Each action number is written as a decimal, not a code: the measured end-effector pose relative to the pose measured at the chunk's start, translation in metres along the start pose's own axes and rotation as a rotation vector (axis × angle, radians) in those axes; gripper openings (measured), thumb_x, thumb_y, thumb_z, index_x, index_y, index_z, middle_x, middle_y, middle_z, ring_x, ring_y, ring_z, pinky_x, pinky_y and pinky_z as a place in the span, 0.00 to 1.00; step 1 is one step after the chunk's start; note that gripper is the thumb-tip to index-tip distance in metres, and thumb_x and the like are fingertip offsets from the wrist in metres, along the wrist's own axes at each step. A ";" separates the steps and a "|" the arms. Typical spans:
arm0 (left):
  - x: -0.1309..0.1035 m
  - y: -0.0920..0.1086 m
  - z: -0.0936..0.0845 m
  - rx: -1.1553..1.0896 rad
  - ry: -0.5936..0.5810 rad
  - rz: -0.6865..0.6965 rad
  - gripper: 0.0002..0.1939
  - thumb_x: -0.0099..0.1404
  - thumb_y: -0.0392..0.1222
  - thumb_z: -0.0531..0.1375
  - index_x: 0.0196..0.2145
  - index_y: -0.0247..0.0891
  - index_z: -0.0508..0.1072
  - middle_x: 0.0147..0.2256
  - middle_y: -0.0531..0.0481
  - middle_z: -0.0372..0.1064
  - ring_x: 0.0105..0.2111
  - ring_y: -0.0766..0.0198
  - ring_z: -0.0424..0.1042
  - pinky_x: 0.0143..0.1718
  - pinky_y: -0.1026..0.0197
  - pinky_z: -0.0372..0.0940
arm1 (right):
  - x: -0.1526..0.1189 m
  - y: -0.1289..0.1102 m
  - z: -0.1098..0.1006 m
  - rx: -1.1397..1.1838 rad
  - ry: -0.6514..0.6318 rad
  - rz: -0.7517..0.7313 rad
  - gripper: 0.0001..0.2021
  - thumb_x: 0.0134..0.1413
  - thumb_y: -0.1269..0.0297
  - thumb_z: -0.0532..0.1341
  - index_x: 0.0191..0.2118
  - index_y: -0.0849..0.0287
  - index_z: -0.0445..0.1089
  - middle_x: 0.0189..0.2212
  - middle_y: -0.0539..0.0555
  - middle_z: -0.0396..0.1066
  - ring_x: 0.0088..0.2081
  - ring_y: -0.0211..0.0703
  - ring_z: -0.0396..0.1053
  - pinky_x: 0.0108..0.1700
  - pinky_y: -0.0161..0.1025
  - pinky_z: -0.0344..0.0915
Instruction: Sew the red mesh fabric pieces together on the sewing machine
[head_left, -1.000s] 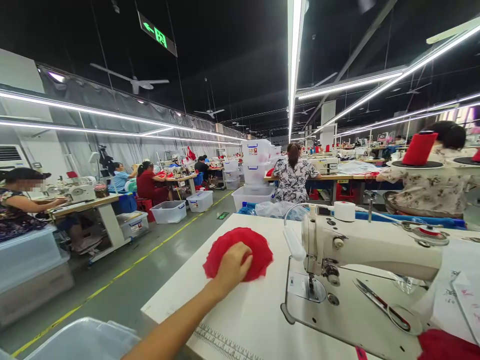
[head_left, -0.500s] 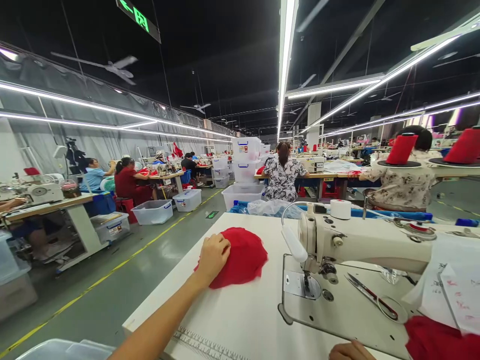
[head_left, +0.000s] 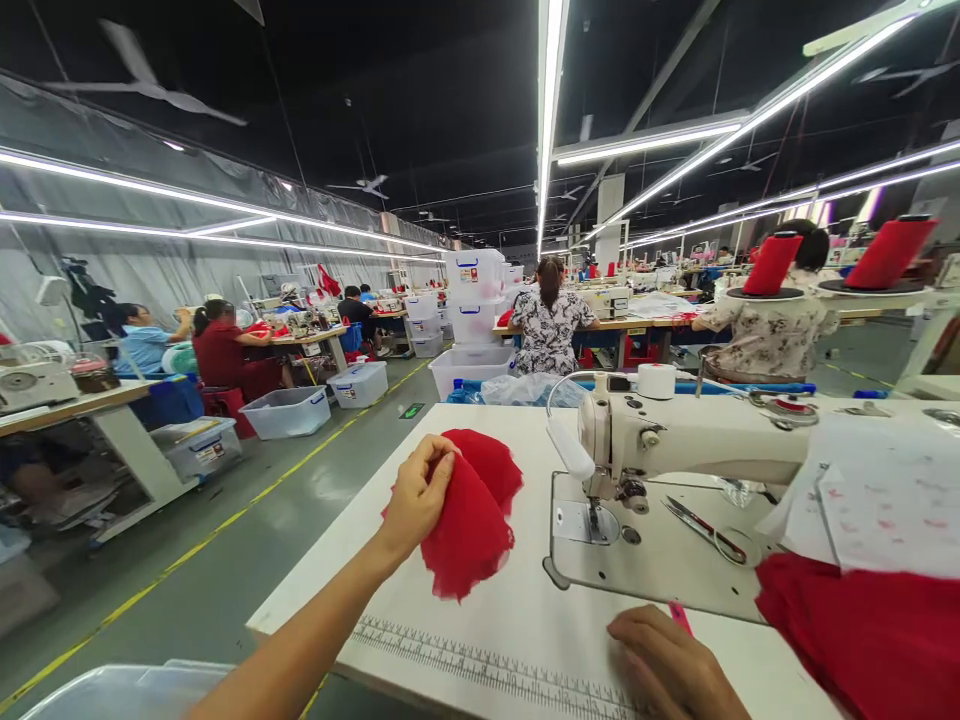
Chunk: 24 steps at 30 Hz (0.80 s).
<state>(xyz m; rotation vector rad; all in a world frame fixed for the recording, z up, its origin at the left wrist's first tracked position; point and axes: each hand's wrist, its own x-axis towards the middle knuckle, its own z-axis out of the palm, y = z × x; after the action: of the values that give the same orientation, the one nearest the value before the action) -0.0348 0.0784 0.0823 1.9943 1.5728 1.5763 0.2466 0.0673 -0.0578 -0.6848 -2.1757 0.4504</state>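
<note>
A thin piece of red fabric (head_left: 472,530) is pinched between the thumb and fingers of my left hand (head_left: 424,490), with one edge raised and folded over. More red fabric lies beneath it on the white tabletop (head_left: 360,570). My right hand (head_left: 675,660) is low over the near side of the table, fingers curled and partly blurred. A small pink strip (head_left: 680,617) sticks out past its far side; the rest is hidden by the hand. The sewing machine (head_left: 705,440) stands beyond this hand, and scissors (head_left: 705,530) lie on its bed.
A printed ruler scale (head_left: 487,670) runs along the table's front. Red fabric (head_left: 862,630) and marked paper sheets (head_left: 877,500) lie at the right. A clear plastic bin (head_left: 120,695) is at lower left. Co-workers sit at other machines ahead, near stacked plastic boxes (head_left: 475,290).
My left hand has pinched and lifted an edge of the red fabric, folding it rightward. My right hand has come further into view from the bottom edge. The view has shifted slightly.
</note>
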 end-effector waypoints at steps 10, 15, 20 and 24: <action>-0.033 0.022 0.040 -0.061 -0.145 0.208 0.06 0.64 0.38 0.47 0.31 0.40 0.62 0.32 0.49 0.65 0.33 0.62 0.65 0.34 0.61 0.62 | 0.059 -0.062 0.030 1.204 0.200 0.611 0.22 0.48 0.42 0.57 0.27 0.60 0.66 0.27 0.52 0.66 0.31 0.39 0.63 0.39 0.38 0.61; -0.054 0.014 0.038 -0.082 -0.328 0.353 0.05 0.62 0.37 0.49 0.29 0.41 0.63 0.31 0.48 0.65 0.31 0.61 0.66 0.32 0.60 0.64 | 0.065 -0.059 0.017 1.252 0.332 0.676 0.20 0.39 0.49 0.65 0.22 0.60 0.59 0.19 0.45 0.56 0.23 0.31 0.52 0.30 0.31 0.55; -0.052 0.010 0.044 -0.271 -0.383 0.145 0.15 0.59 0.48 0.54 0.43 0.42 0.66 0.44 0.43 0.65 0.44 0.52 0.65 0.44 0.52 0.61 | 0.072 -0.056 -0.026 0.800 -0.001 0.527 0.16 0.49 0.51 0.58 0.25 0.59 0.60 0.19 0.45 0.55 0.22 0.32 0.52 0.24 0.31 0.50; -0.052 0.028 0.053 -0.571 -0.744 -0.106 0.35 0.52 0.60 0.59 0.54 0.41 0.60 0.46 0.42 0.65 0.49 0.49 0.62 0.50 0.50 0.57 | 0.071 -0.080 -0.054 0.565 -0.239 0.373 0.08 0.52 0.61 0.54 0.27 0.59 0.62 0.23 0.46 0.58 0.25 0.33 0.53 0.27 0.31 0.52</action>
<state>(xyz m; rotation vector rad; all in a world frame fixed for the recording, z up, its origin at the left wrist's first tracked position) 0.0291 0.0494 0.0451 1.8007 0.8090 0.9092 0.2240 0.0520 0.0589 -0.7363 -1.9836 1.3389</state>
